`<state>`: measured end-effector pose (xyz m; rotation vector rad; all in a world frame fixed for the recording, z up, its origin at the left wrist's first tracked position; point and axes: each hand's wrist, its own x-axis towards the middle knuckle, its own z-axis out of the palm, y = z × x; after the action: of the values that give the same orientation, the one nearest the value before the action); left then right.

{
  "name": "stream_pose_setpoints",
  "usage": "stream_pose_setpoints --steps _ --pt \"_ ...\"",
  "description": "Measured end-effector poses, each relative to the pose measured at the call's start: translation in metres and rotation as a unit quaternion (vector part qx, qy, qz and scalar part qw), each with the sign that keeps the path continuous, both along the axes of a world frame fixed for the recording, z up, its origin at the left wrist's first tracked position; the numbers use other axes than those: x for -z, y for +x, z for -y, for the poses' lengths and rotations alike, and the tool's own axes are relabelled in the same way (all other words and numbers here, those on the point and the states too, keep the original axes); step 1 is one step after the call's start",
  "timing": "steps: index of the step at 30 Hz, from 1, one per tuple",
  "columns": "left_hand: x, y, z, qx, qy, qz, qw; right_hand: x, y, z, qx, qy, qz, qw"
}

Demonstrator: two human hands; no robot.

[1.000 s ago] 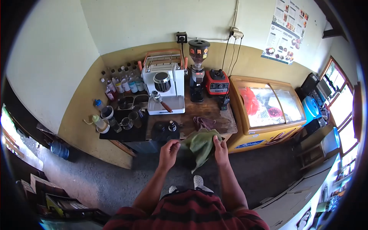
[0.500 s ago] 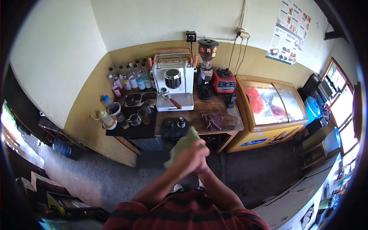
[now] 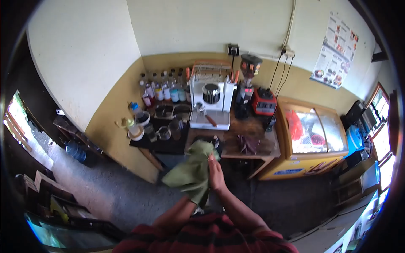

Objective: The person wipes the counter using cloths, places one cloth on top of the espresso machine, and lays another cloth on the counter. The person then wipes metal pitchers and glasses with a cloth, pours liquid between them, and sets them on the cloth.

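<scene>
A green cloth point(image 3: 190, 170) hangs spread out in front of my body, below the counter's front edge. It drapes over my left hand, so those fingers are hidden and only the left wrist point(image 3: 190, 204) and forearm show. My right hand point(image 3: 216, 173) is at the cloth's right edge, fingers pressed together against the fabric with the thumb side up. Beyond the cloth, partly covered by it, lies a black mat point(image 3: 217, 145) with a small metal-topped item on it.
On the counter stand an espresso machine point(image 3: 211, 101) with a portafilter point(image 3: 206, 116), a grinder point(image 3: 247, 88), a red blender base point(image 3: 265, 102), several syrup bottles point(image 3: 166, 89) and a metal pitcher point(image 3: 164, 133). A purple cloth point(image 3: 248, 144) lies near the front edge. A yellow freezer point(image 3: 291, 162) is at right.
The green cloth was bunched between my hands; now it is spread out over my left hand. My right hand has separated from the left. The view has shifted, moving the scene right and down.
</scene>
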<state>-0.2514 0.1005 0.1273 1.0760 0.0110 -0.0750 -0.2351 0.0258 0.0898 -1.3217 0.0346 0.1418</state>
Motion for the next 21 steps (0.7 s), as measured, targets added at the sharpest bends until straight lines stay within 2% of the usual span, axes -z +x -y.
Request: stream_pose_setpoints --steps 2,3,4,6,7,8,10,11,14,15,16,17,18,19,20,21 --pt "0.003 0.000 0.022 0.014 -0.113 -0.023 0.993 -0.024 0.020 0.019 -0.020 -0.008 0.056 0.998" --pt "0.010 -0.013 0.024 0.021 -0.161 -0.052 0.985 -0.022 0.014 0.017 -0.014 -0.147 0.098 0.984" --pt "0.022 -0.012 0.025 0.030 -0.237 0.000 0.971 -0.019 0.008 0.015 0.001 -0.284 0.134 0.949" --pt "0.055 0.011 0.032 0.048 -0.387 0.110 0.914 -0.015 -0.007 0.015 -0.037 -0.542 0.248 0.802" --pt "0.057 0.007 0.052 -0.002 -0.460 0.244 0.854 -0.033 -0.026 0.006 -0.002 -0.589 0.338 0.734" --pt "0.059 0.003 0.045 0.044 -0.422 0.217 0.879 -0.036 -0.033 0.009 -0.019 -0.596 0.339 0.727" --pt "0.024 0.000 0.011 0.139 -0.337 0.170 0.915 -0.042 -0.035 0.017 -0.044 -0.608 0.351 0.711" --pt "0.043 0.005 0.005 0.168 -0.355 0.088 0.915 -0.046 -0.037 0.025 -0.071 -0.588 0.350 0.726" --pt "0.052 0.007 0.011 0.157 -0.284 0.111 0.939 -0.075 -0.037 0.050 -0.151 -0.643 0.335 0.672" --pt "0.074 0.021 0.008 0.192 -0.365 0.120 0.903 -0.075 -0.030 0.061 -0.202 -0.591 0.339 0.703" --pt "0.111 0.043 0.000 0.222 -0.444 0.126 0.859 -0.086 -0.027 0.072 -0.238 -0.453 0.320 0.797" --pt "0.131 0.055 -0.010 0.247 -0.518 0.133 0.808 -0.101 -0.026 0.081 -0.269 -0.300 0.292 0.868" --pt "0.103 0.055 -0.021 0.307 -0.548 0.090 0.773 -0.109 -0.026 0.085 -0.291 -0.138 0.255 0.912" --pt "0.047 0.055 -0.031 0.366 -0.574 0.047 0.731 -0.097 -0.032 0.074 -0.201 0.159 0.160 0.953" --pt "0.012 0.061 -0.033 0.424 -0.594 0.003 0.683 -0.091 -0.029 0.068 -0.226 0.304 0.122 0.917" --pt "0.027 0.086 -0.020 0.573 -0.617 -0.081 0.534 -0.084 -0.023 0.065 -0.244 0.442 0.084 0.859"
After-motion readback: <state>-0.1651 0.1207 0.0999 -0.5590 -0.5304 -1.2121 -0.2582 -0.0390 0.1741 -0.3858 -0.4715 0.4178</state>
